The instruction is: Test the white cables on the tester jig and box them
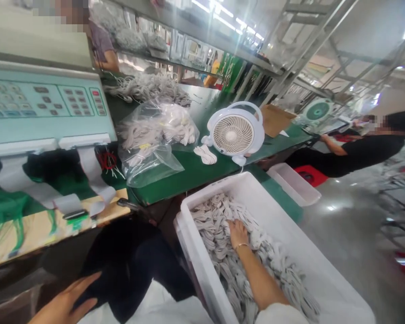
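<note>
My right hand (239,234) reaches down into a white plastic bin (337,274) full of coiled grey-white cable bundles (236,279). Its fingers bend down around a bundle at the top of the pile, and the fingertips are partly hidden among the coils. Over my lap at the lower left is my left hand (69,299), holding nothing, with thumb and fingers apart. A single white cable bundle (205,155) lies on the green tabletop (168,180) beside a clear plastic bag (155,135) with more bundles in it.
A white fan (234,132) stands at the table edge behind the bin. To the left is a tester box with a keypad (47,99), with ribbon cables (94,171) hanging from it. Loose cables (151,87) are heaped farther back. A co-worker (367,150) sits at the right.
</note>
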The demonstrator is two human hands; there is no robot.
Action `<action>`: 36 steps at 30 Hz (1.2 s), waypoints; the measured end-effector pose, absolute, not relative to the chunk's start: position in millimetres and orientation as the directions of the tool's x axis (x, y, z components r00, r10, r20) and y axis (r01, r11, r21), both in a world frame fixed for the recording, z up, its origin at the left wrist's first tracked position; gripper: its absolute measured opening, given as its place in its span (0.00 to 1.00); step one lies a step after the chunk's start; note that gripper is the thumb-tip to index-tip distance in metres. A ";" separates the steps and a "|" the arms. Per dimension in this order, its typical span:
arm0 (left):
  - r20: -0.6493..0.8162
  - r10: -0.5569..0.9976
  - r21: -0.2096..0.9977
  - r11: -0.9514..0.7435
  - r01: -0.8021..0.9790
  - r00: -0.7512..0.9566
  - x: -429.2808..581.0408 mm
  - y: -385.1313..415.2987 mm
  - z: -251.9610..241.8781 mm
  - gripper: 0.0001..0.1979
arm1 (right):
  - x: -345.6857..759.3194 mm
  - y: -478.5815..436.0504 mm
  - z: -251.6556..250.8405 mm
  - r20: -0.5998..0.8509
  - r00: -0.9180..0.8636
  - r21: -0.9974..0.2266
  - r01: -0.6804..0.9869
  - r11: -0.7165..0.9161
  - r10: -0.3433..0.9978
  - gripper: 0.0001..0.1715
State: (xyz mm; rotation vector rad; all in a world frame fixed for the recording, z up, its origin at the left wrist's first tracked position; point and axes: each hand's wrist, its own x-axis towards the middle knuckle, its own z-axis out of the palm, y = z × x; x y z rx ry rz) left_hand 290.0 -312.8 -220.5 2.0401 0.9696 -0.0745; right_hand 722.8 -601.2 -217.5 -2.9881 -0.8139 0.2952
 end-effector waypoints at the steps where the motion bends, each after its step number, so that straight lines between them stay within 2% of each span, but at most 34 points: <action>1: -0.402 0.576 0.673 -0.342 0.656 0.712 297.6 -316.1 -213.7 0.21 | 724.3 -603.6 -219.1 -0.150 0.846 -0.089 0.504 -0.859 0.512 0.23; 3: -0.446 0.522 0.699 -0.305 0.647 0.727 310.0 -324.5 -201.5 0.22 | 726.6 -605.9 -215.2 -0.093 0.846 -0.128 0.512 -0.849 0.525 0.23; 6: -0.501 0.457 0.772 -0.149 0.618 0.735 325.4 -340.5 -182.7 0.22 | 718.3 -596.2 -188.4 0.012 0.829 -0.224 0.547 -0.807 0.559 0.30; 8: -0.535 0.383 0.824 0.038 0.566 0.753 338.5 -352.5 -163.2 0.22 | 697.9 -576.7 -156.0 0.099 0.767 -0.357 0.622 -0.697 0.634 0.34; 9: -0.550 0.329 0.834 0.156 0.530 0.768 346.4 -358.1 -150.5 0.22 | 682.7 -563.4 -136.9 0.176 0.701 -0.487 0.672 -0.558 0.691 0.33; 10: -0.572 0.271 0.815 0.293 0.500 0.774 354.6 -363.0 -136.6 0.22 | 664.6 -548.5 -117.2 0.246 0.611 -0.582 0.714 -0.390 0.752 0.32; 11: -0.580 0.218 0.779 0.431 0.456 0.785 362.8 -366.7 -122.3 0.22 | 644.5 -532.8 -98.0 0.317 0.508 -0.619 0.750 -0.231 0.801 0.32; 12: -0.561 0.171 0.730 0.563 0.387 0.810 370.2 -368.9 -108.8 0.21 | 623.4 -516.9 -80.5 0.373 0.375 -0.605 0.792 -0.084 0.848 0.32; 14: -0.492 0.126 0.605 0.761 0.234 0.861 379.9 -367.9 -88.6 0.21 | 581.8 -487.0 -54.5 0.406 -0.049 -0.492 0.830 0.263 0.913 0.32; 16: -0.450 0.203 0.539 0.838 0.083 0.870 379.9 -360.9 -81.6 0.17 | 547.2 -461.7 -42.6 0.343 -0.400 -0.420 0.743 0.520 0.850 0.30; 17: -0.447 0.268 0.540 0.841 0.019 0.854 376.0 -356.2 -83.0 0.15 | 533.9 -450.8 -41.6 0.321 -0.481 -0.439 0.688 0.578 0.816 0.29; 18: -0.455 0.333 0.556 0.831 -0.029 0.826 370.0 -351.4 -86.9 0.13 | 523.4 -440.8 -43.3 0.320 -0.479 -0.498 0.649 0.575 0.817 0.27; 19: -0.469 0.392 0.576 0.815 -0.062 0.791 362.7 -346.9 -92.5 0.12 | 515.4 -431.4 -46.9 0.324 -0.398 -0.592 0.622 0.512 0.858 0.24; 20: -0.486 0.436 0.594 0.801 -0.080 0.757 354.8 -342.8 -98.8 0.12 | 509.5 -422.4 -52.0 0.304 -0.265 -0.708 0.579 0.404 0.915 0.22; 22: -0.516 0.505 0.624 0.775 -0.100 0.692 340.4 -336.2 -110.8 0.14 | 501.4 -405.0 -64.6 0.137 -0.006 -0.916 0.380 0.129 0.990 0.15; 24: -0.512 0.584 0.674 0.728 -0.127 0.630 330.7 -331.1 -118.9 0.15 | 494.9 -388.8 -77.9 -0.079 0.101 -0.989 0.120 -0.091 0.992 0.10; 25: -0.502 0.619 0.703 0.699 -0.132 0.604 328.0 -328.9 -121.3 0.16 | 491.5 -381.5 -84.1 -0.153 0.103 -0.988 0.022 -0.156 0.983 0.13; 27: -0.480 0.670 0.747 0.650 -0.135 0.566 326.0 -324.9 -124.0 0.18 | 484.7 -369.4 -94.2 -0.211 0.130 -0.978 -0.030 -0.209 0.969 0.19; 28: -0.471 0.682 0.759 0.637 -0.138 0.559 326.3 -323.1 -125.0 0.19 | 481.4 -364.7 -97.5 -0.196 0.160 -0.979 0.030 -0.203 0.968 0.18; 30: -0.455 0.684 0.763 0.629 -0.147 0.570 328.3 -320.2 -127.4 0.19 | 476.0 -358.7 -100.8 -0.099 0.192 -0.952 0.266 -0.149 0.976 0.16; 33: -0.410 0.676 0.741 0.639 -0.208 0.613 333.4 -317.5 -134.2 0.19 | 471.1 -357.7 -101.3 0.084 0.133 -0.783 0.622 -0.017 0.988 0.20; 36: -0.406 0.677 0.678 0.674 -0.295 0.614 338.9 -316.5 -142.0 0.24 | 470.3 -362.9 -106.0 0.199 0.107 -0.644 0.764 0.048 0.974 0.20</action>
